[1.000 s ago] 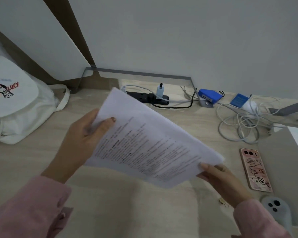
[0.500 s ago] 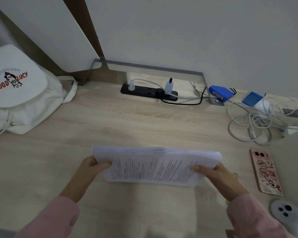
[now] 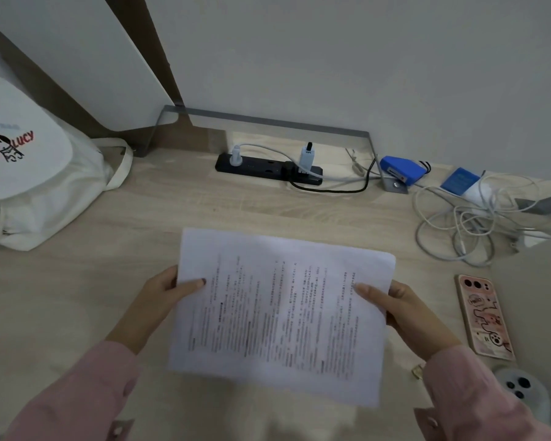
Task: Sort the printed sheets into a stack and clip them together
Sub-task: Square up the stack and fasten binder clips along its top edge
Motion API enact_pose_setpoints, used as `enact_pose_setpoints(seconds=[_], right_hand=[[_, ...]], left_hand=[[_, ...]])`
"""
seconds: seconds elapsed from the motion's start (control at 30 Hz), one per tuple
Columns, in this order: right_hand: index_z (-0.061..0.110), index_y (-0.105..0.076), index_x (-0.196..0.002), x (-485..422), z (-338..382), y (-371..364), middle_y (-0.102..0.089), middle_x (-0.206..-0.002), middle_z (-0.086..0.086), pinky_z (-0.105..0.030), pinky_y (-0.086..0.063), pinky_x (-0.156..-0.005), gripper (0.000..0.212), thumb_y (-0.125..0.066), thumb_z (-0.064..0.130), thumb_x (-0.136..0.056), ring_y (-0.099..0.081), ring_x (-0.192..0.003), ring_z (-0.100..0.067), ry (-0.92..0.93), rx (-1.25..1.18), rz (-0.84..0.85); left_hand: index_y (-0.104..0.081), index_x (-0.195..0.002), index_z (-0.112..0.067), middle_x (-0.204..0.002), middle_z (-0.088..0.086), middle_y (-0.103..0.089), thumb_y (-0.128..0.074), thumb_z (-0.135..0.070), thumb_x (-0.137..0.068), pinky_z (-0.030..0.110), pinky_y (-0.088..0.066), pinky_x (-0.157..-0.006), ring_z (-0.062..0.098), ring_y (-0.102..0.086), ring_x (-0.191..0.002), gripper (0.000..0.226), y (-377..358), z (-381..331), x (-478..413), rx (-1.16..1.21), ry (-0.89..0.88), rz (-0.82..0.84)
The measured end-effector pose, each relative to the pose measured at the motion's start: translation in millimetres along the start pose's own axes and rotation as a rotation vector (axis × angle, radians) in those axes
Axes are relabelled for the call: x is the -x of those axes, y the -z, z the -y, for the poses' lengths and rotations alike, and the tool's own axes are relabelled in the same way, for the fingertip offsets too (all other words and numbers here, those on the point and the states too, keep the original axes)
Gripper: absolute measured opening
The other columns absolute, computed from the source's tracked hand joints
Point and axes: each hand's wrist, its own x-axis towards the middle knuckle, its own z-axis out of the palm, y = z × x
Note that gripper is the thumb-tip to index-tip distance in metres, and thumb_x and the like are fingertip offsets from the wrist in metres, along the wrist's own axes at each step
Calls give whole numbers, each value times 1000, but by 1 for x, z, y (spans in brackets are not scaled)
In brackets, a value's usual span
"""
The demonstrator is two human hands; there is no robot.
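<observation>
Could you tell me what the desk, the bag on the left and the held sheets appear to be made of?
The desk looks like pale wood or wood-look laminate: matt, with grain streaks. The bag seems off-white cotton canvas, soft and creased, with a printed logo. The sheets, held by the left hand and right hand, are thin white printed paper.

Left hand (image 3: 159,294) – right hand (image 3: 407,310), thumbs forward, fingers curled
</observation>
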Motion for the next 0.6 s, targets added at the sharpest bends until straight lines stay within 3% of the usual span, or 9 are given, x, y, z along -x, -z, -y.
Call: enact_pose_setpoints(seconds=[0.13,0.27,0.37,0.5,0.6], right_hand=[[9,-67,-106,-2,0,0,-74,-98,-14,-33,-57,-63,26,-60,19,-83,-71,-83,-29,-126,-163,-1],[9,-63,-112,-3,-13,-3,-71,-105,-15,-38,-58,-67,33,-61,19,-81,-70,-88,-32,-202,-345,-76],[11,-58,-121,-2,-24,-14,-67,-116,-15,-47,-55,-83,37,-58,17,-85,-65,-102,-35,-167,-457,-119],[10,-56,-121,2,-33,-39,-67,-117,-14,-47,-55,-83,38,-56,12,-83,-64,-104,-33,-126,-569,-108],[7,-56,-120,5,-41,-55,-66,-116,-15,-46,-54,-85,44,-61,2,-77,-63,-106,-34,-111,-625,-55]], left_hand=[[-69,-102,-18,-95,-1,-75,-66,-33,-78,30,-50,-68,19,-70,-84,28,8,2,-5,64,182,87],[-70,-101,-13,-98,5,-72,-53,-25,-88,29,-52,-70,14,-68,-81,24,17,12,-2,254,254,142],[-66,-102,-18,-93,-3,-74,-49,-23,-90,29,-53,-75,9,-70,-80,22,16,17,-2,472,232,32],[-62,-113,-18,-109,1,-70,-50,-21,-92,32,-49,-80,17,-64,-100,25,-5,12,-3,540,175,-39],[-60,-112,-17,-109,1,-66,-47,-21,-94,35,-49,-76,19,-62,-98,22,-24,7,0,567,157,-204]])
